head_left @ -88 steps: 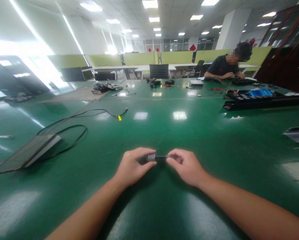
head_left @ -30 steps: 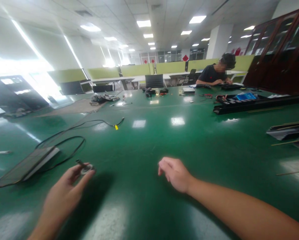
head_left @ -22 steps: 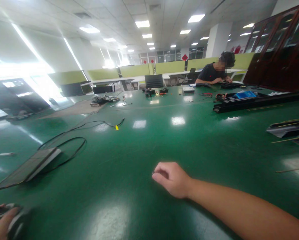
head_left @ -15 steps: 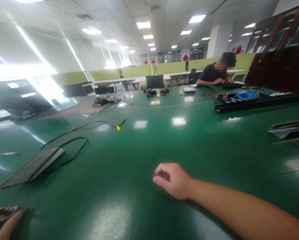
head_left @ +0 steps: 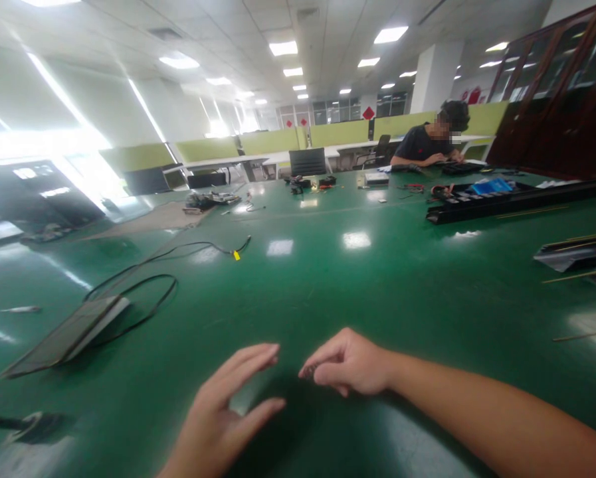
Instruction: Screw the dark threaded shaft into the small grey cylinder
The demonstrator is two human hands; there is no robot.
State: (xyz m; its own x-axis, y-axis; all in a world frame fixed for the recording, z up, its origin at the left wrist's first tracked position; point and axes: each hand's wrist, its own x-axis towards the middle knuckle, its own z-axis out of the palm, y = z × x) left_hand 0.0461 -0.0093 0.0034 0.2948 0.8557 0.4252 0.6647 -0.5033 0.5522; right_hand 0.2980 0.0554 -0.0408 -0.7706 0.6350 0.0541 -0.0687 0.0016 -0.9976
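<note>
Dark part (head_left: 310,372) pinched in right hand (head_left: 357,365); left hand (head_left: 212,411) spread.

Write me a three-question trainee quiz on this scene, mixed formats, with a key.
1. True or false: the left hand is open and holds nothing.

2. Multiple choice: where is the dark-rodded object at the lower left?
A) In the left hand
B) On the green table
C) In the right hand

3. Short answer: what does the right hand hold?

Key: 1. True. 2. B. 3. A small dark object, partly hidden by the fingers.
</note>
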